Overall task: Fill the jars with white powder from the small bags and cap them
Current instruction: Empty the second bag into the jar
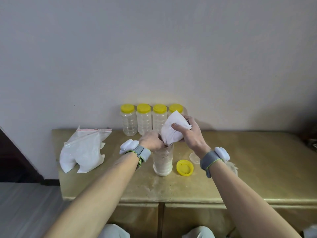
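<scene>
Powder bag (pixel 173 129) — tilted over open jar (pixel 163 160) | right hand (pixel 188 133) grips top | left hand (pixel 151 140) pinches lower end

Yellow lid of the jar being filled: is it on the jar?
No, the yellow lid lies on the table beside the open jar.

clear ribbed plastic jar (pixel 162 160), glossy yellow lid (pixel 185 167), worn tabletop (pixel 248 169).

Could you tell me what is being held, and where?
Right hand grips the small bag round its middle; left hand pinches its lower end at the open jar.
</scene>
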`<state>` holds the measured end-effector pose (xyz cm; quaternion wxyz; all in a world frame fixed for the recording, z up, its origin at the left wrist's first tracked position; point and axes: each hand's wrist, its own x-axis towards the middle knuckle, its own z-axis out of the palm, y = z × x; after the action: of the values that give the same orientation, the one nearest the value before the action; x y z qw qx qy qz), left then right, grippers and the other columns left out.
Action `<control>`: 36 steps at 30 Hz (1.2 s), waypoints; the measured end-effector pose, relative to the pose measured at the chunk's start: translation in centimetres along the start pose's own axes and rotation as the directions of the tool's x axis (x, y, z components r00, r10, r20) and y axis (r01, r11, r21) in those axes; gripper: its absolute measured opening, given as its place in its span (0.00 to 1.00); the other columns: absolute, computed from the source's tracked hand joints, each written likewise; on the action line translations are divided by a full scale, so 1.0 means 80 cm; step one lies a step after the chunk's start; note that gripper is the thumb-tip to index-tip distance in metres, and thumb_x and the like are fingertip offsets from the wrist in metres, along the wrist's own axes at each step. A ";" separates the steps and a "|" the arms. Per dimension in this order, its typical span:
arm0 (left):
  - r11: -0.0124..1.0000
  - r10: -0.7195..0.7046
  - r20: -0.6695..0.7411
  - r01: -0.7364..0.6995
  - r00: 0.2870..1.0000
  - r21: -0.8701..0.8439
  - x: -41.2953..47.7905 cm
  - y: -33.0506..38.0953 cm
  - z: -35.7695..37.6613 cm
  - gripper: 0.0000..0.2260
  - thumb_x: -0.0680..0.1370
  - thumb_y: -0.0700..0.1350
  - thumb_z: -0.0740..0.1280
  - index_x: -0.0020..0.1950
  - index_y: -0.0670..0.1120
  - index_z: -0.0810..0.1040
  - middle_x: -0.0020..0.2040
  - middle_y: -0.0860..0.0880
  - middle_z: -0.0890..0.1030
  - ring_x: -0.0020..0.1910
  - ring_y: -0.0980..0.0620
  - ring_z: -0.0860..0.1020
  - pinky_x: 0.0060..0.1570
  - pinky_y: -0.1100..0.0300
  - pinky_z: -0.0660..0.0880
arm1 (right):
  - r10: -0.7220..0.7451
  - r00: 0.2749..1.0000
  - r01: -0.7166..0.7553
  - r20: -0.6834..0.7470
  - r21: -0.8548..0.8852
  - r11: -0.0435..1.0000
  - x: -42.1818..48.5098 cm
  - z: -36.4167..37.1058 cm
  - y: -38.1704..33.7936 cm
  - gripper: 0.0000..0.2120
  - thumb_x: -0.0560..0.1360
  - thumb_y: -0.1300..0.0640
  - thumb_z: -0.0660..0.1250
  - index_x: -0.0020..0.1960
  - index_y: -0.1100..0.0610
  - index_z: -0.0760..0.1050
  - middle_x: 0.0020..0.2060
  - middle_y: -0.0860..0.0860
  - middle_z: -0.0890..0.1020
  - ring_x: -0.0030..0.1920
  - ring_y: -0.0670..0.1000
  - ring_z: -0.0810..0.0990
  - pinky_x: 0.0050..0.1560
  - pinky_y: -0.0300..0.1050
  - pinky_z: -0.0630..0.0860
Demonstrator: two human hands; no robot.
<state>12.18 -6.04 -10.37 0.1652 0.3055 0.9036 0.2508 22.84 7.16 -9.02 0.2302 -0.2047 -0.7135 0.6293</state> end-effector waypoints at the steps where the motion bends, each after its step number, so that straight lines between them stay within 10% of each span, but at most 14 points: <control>1: 1.000 -0.003 0.004 0.003 1.000 -0.001 0.001 -0.001 0.000 0.09 0.72 0.51 0.73 0.35 0.49 0.80 0.44 0.45 0.84 0.46 0.46 0.82 0.44 0.57 0.77 | 0.008 1.000 -0.008 -0.008 0.016 1.000 -0.001 0.000 0.001 0.27 0.63 0.44 0.74 0.61 0.44 0.73 0.56 0.47 0.80 0.54 0.53 0.82 0.50 0.59 0.83; 36: 0.988 0.008 0.097 0.007 0.995 -0.153 -0.011 0.002 -0.011 0.25 0.65 0.54 0.74 0.59 0.46 0.81 0.53 0.48 0.83 0.53 0.49 0.80 0.53 0.54 0.79 | -0.084 0.991 0.074 -0.105 -0.094 0.993 -0.006 0.006 -0.005 0.24 0.70 0.51 0.74 0.65 0.49 0.73 0.54 0.44 0.80 0.56 0.49 0.79 0.58 0.51 0.78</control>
<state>12.51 -6.79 -9.40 0.2321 0.3040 0.8725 0.3042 22.98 6.47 -8.70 0.2841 -0.2204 -0.7349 0.5749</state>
